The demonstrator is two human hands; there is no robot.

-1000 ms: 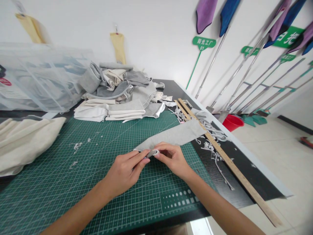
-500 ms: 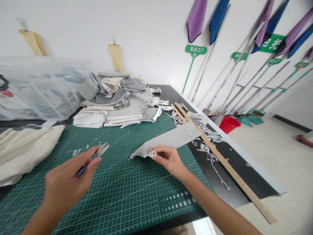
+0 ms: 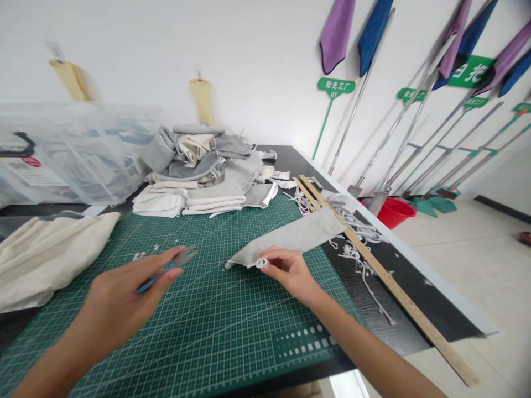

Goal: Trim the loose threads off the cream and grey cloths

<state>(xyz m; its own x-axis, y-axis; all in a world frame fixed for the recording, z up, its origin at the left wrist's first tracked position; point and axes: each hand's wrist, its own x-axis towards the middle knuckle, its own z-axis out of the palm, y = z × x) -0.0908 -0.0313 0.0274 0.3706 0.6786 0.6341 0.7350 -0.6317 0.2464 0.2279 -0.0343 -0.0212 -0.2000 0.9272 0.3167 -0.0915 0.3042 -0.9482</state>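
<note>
Currently, the grey strip's (image 3: 290, 236) rolled end is pinched by the right hand (image 3: 288, 271), its length running away rightward; the left hand (image 3: 120, 301), well apart, grips a small blade (image 3: 182, 256).

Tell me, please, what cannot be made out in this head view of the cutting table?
- Tool in the left hand: motion blur and the fingers hide all but a blue handle and grey tip.
- Rolled end of the grey fabric strip: partly covered by the right hand.
- Clear plastic bin: cloudy walls blur its contents.
- Wooden ruler: markings too small to read.
</note>
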